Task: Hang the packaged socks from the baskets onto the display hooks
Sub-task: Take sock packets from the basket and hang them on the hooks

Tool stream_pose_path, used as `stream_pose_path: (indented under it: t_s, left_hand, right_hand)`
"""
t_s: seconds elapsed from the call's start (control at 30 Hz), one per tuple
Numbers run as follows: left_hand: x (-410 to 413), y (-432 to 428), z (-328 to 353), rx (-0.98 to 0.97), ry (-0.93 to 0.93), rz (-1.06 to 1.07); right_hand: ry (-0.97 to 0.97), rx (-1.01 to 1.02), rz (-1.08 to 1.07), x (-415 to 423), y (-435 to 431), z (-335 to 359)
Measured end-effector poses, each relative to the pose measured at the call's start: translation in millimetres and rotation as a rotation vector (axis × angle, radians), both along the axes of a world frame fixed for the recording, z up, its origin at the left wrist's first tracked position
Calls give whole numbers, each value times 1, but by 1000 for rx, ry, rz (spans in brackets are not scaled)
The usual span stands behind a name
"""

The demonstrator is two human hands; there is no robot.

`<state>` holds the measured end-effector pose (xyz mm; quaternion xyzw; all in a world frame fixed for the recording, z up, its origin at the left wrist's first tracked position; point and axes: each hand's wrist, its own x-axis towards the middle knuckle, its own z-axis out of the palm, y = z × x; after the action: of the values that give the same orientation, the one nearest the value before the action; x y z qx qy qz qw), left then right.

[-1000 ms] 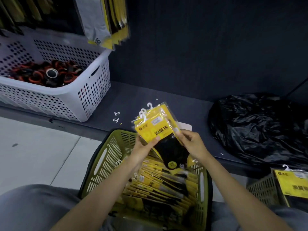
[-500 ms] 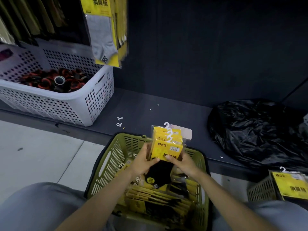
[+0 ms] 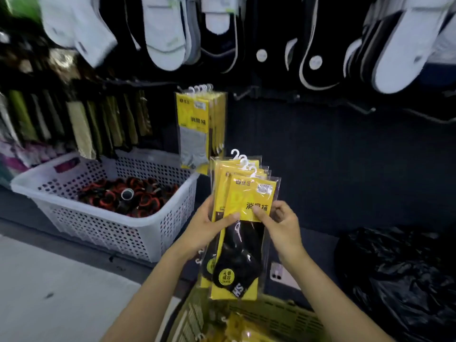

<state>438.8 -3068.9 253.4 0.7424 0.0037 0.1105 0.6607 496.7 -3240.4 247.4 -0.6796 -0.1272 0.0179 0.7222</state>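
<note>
Left hand (image 3: 206, 224) raised, thumb across the front of a fanned stack of sock packs (image 3: 240, 213), right hand (image 3: 280, 224) pinching the front pack's edge, stack upright above the green basket (image 3: 271, 314), below hanging packs (image 3: 197, 129).

White perforated crate (image 3: 106, 233) on the dark shelf, left, holding red-and-black rolls (image 3: 128, 196). Crumpled black plastic bag (image 3: 399, 275) on the shelf far right, with a pale phone (image 3: 277, 272) lying between the two. White and black slippers (image 3: 165, 33) hang along the top, blurred.
</note>
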Motion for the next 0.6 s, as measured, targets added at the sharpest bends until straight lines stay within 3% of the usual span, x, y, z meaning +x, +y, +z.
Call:
stream_pose_path:
  t_s: [0.2,0.6]
  left_hand:
    - [-8,60,45,12,-118,208]
    - [-19,157,71,29,-305,723]
  right_hand:
    - [22,185,173,8,61,47]
    - [-97,79,110,56,146,111]
